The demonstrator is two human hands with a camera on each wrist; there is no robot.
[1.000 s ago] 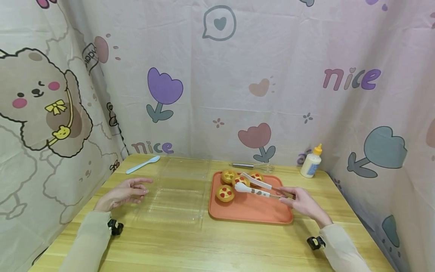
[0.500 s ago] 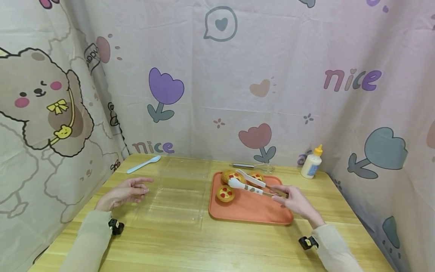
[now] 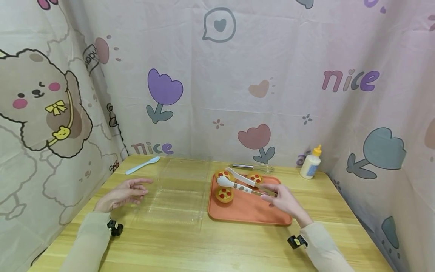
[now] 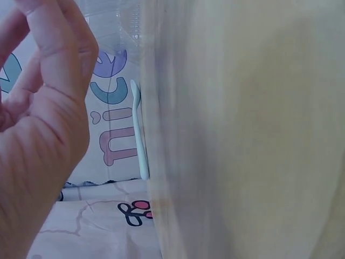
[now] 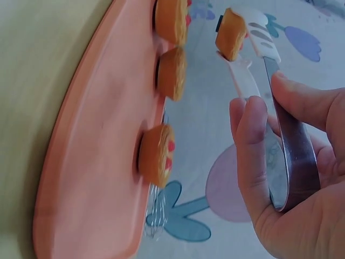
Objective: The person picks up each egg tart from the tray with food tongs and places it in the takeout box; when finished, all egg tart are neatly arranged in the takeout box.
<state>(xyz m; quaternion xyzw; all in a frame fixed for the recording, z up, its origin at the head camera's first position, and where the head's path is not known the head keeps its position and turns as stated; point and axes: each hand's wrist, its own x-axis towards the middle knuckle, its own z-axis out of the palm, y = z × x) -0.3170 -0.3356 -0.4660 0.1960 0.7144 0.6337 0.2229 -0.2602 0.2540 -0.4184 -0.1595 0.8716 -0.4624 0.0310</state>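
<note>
My right hand (image 3: 286,201) grips metal tongs (image 5: 303,164) with white, brown-spotted tips. Between those tips a small pizza-like tart (image 5: 232,35) is pinched, lifted off the orange tray (image 3: 251,212) in the right wrist view. Three more tarts stay on the tray, among them a front tart (image 3: 224,195) and a back-right tart (image 3: 255,178); the third is largely hidden in the head view. At the left, my left hand (image 3: 123,194) holds nothing, its fingers loosely bent beside a clear plastic container (image 3: 176,207).
A light blue spoon (image 3: 142,165) lies at the back left. Behind the tray is a whisk (image 3: 242,166). A white bottle with a yellow cap (image 3: 310,166) stands at the back right. Printed curtains close off the back and sides of the wooden table (image 3: 224,249).
The right hand has moved left with the tongs, and the pinched tart has gone left across the tray toward the container. My left hand has stayed where it was.
</note>
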